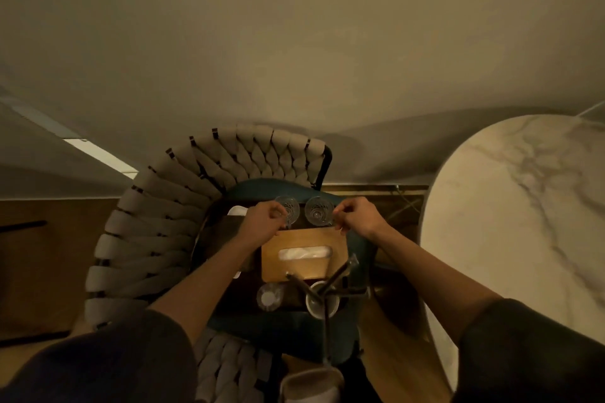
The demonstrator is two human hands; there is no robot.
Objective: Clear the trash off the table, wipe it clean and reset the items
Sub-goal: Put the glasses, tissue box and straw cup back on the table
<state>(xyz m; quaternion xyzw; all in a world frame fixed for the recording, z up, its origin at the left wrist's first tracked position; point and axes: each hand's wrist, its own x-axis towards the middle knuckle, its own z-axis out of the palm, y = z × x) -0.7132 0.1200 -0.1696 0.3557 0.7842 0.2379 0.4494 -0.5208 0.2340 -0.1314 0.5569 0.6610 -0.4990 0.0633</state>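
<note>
The table (491, 239) is white with grey veining, the woven chair (147, 239) beige, its cushion (288, 334) seemingly teal.

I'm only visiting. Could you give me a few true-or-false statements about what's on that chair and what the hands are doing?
1. The left hand holds the left glass, the right hand the right glass. True.
2. The tissue box sits on the marble table. False: it lies on the chair.
3. The cup is empty. False: sticks stand in it.
4. Both glasses are beyond the tissue box. True.
</note>
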